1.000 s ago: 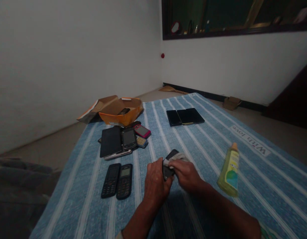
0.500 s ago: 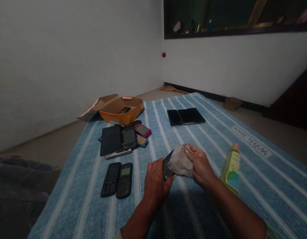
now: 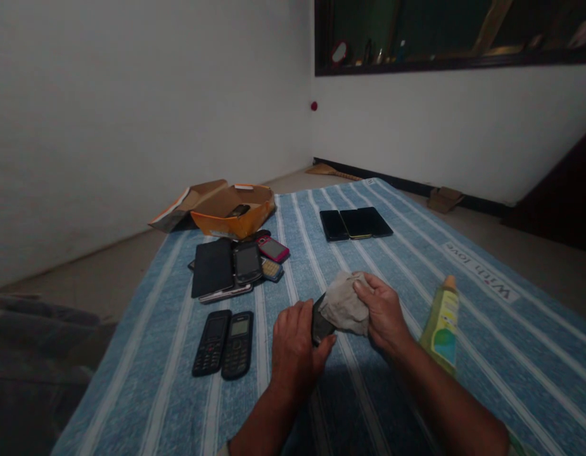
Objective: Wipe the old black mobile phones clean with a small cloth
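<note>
Dark phone, held aslant, partly hidden, crumpled pale cloth across it

And here they are, bare hands both, left hand and right hand, bare forearms running back to the bottom edge! Down there, a sliver of pale left cuff; across, the right cuff shows greenish, its pattern too dim to read.

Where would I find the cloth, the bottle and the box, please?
Cloth (image 3: 344, 305): head view, middle of its crumpled surface.
Bottle (image 3: 444, 325): head view, on its label.
Box (image 3: 221, 225): head view, on its orange outer wall.
</note>
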A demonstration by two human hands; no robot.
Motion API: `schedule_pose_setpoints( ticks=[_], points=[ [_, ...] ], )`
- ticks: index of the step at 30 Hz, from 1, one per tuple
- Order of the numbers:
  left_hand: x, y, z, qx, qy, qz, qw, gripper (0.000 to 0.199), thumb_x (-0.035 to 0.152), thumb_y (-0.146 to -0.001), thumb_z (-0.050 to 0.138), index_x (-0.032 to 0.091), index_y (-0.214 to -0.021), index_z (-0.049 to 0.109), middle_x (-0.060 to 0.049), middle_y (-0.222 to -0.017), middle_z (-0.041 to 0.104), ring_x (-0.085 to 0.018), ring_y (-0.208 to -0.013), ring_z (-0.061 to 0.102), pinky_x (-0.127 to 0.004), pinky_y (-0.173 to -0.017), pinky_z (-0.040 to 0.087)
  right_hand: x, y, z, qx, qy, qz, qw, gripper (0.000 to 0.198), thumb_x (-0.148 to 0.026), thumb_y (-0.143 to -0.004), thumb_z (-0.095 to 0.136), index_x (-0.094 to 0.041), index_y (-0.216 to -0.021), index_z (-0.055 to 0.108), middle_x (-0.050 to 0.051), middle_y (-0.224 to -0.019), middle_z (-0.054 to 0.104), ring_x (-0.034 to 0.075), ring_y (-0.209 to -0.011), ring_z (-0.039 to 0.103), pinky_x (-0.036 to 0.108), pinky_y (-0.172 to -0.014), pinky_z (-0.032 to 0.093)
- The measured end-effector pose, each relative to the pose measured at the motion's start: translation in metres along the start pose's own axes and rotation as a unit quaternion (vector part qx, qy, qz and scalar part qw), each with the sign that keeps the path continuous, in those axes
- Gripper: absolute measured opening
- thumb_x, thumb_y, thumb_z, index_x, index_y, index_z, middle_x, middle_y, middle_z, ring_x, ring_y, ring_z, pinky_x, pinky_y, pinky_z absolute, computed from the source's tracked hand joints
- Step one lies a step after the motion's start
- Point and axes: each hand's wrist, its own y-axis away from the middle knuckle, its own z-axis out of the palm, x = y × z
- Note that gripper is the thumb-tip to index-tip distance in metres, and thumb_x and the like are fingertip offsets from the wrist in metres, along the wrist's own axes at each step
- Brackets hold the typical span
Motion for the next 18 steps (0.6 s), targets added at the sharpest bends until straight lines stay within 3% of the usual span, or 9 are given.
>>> schedule_pose_setpoints(
  ticks=[3,5,7,11,14,18],
  points=[
    [0.007,-0.003,-0.005,0.009,0.099,-0.034,0.994,0.051,0.041,-0.079,0.066,0.014,-0.121,0.056,-0.010,-0.095,0.068,-0.025,-0.085,0.062,-0.039,-0.075,0.055,0.001,0.005,0.003,-0.007,0.005,0.012,1.000,0.037,-0.035,-0.063,0.084,-0.017,-0.092,0.068,0.001,-0.079,0.073,0.017,-0.067,0.068,0.028,-0.065,0.054],
    [0.013,-0.005,-0.007,-0.010,0.182,-0.103,0.978,0.050,0.039,-0.080,0.064,0.016,-0.124,0.056,-0.006,-0.089,0.069,-0.019,-0.074,0.063,-0.032,-0.069,0.055,0.003,0.009,0.005,-0.022,0.012,0.027,0.999,0.037,-0.035,-0.063,0.084,-0.017,-0.091,0.069,0.001,-0.077,0.072,0.017,-0.064,0.067,0.026,-0.061,0.053],
    [0.017,-0.007,-0.010,-0.034,0.256,-0.178,0.950,0.046,0.036,-0.080,0.062,0.017,-0.122,0.059,0.000,-0.079,0.068,-0.013,-0.061,0.061,-0.025,-0.061,0.053,0.005,0.014,0.007,-0.046,0.017,0.044,0.998,0.035,-0.035,-0.065,0.084,-0.016,-0.091,0.069,0.001,-0.075,0.072,0.016,-0.062,0.066,0.025,-0.059,0.051],
    [0.022,-0.015,-0.018,-0.049,0.364,-0.275,0.889,0.023,0.030,-0.075,0.061,0.018,-0.091,0.073,0.003,-0.061,0.065,-0.012,-0.054,0.058,-0.022,-0.053,0.046,0.008,0.021,0.010,-0.086,0.009,0.062,0.994,0.030,-0.035,-0.069,0.082,-0.015,-0.086,0.070,0.002,-0.073,0.071,0.016,-0.065,0.066,0.026,-0.064,0.051],
    [0.022,-0.021,-0.024,-0.053,0.434,-0.331,0.836,0.016,0.028,-0.069,0.065,0.018,-0.076,0.074,0.001,-0.062,0.067,-0.014,-0.056,0.060,-0.022,-0.053,0.046,0.010,0.022,0.010,-0.120,-0.026,0.098,0.988,0.024,-0.034,-0.072,0.079,-0.014,-0.083,0.069,0.003,-0.073,0.070,0.018,-0.071,0.067,0.029,-0.070,0.052],
    [0.018,-0.023,-0.025,-0.087,0.508,-0.379,0.768,0.016,0.029,-0.064,0.071,0.016,-0.073,0.074,0.002,-0.055,0.063,-0.010,-0.047,0.051,-0.020,-0.046,0.039,0.010,0.022,0.009,-0.163,-0.079,0.158,0.971,0.022,-0.034,-0.077,0.075,-0.015,-0.084,0.069,0.004,-0.075,0.070,0.019,-0.076,0.067,0.032,-0.074,0.051]
  ],
)
